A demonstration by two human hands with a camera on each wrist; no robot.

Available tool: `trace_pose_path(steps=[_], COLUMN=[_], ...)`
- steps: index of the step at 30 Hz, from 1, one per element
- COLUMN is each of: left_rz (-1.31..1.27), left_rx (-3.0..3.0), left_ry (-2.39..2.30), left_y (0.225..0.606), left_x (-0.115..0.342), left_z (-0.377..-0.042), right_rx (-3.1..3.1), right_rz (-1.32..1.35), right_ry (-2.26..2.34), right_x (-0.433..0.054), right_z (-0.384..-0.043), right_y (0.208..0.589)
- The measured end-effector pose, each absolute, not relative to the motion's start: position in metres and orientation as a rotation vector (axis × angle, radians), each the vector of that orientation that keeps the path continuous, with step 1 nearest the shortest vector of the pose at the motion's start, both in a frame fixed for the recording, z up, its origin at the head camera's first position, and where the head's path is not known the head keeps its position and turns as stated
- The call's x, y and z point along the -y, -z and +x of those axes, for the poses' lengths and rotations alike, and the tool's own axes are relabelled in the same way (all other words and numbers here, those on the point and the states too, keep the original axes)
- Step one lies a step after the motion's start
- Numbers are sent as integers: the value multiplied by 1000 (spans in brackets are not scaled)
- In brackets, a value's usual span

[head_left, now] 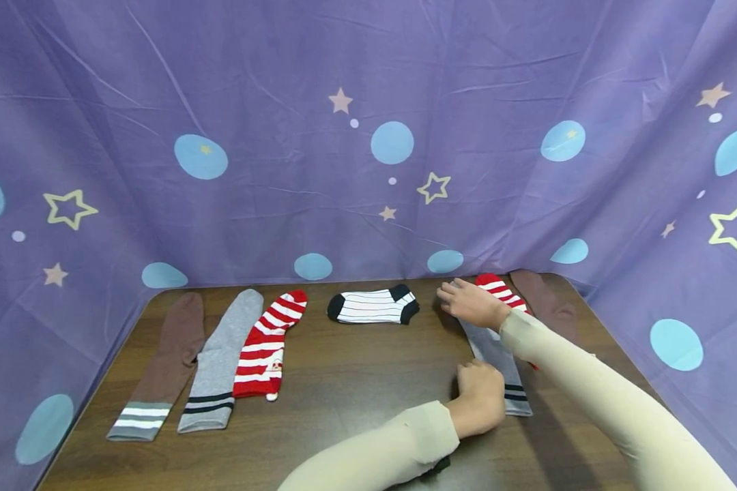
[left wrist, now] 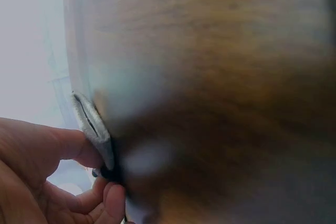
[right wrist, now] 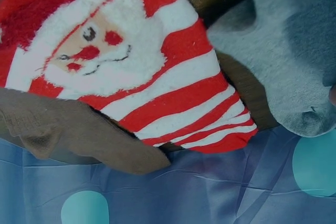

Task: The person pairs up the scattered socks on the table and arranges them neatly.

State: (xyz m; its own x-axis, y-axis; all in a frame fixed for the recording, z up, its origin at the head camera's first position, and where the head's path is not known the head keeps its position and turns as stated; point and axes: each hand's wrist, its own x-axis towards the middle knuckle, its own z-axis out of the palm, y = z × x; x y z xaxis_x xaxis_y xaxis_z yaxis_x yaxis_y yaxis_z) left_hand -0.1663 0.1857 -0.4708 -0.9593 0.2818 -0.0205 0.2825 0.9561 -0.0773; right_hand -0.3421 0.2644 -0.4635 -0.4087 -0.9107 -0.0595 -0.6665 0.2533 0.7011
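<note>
A grey sock with black stripes near its cuff lies on the right side of the table, under both hands. Close to the cuff end, my left hand pinches the sock's grey edge between thumb and fingers, as the left wrist view shows. My right hand is at the toe end, and a fingertip appears at the creased grey toe in the right wrist view. Beside it lies a red-and-white striped sock with a Santa face, partly hidden by the right arm in the head view.
A brown sock lies far right. On the left are another brown sock, a grey sock and a red striped sock. White-and-black ankle socks lie at the back middle. A purple curtain hangs behind the wooden table.
</note>
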Motion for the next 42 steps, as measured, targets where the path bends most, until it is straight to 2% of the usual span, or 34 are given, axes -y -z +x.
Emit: trace_pose_path(steps=[18,32,42], left_rz=[872,660,737], left_rx=[-3362,-3625,-3814], left_ry=[-582,-714,-639], left_y=[472,445,432], left_x=[-100,-30,15], left_z=[-185,-226,-253], right_rx=[2266,2055,1998], right_rz=[1288,1033,824], right_ry=[736,245,-112], right_x=[-295,-309,-288], right_z=[-339,-336,-319], right_y=[436,414,402])
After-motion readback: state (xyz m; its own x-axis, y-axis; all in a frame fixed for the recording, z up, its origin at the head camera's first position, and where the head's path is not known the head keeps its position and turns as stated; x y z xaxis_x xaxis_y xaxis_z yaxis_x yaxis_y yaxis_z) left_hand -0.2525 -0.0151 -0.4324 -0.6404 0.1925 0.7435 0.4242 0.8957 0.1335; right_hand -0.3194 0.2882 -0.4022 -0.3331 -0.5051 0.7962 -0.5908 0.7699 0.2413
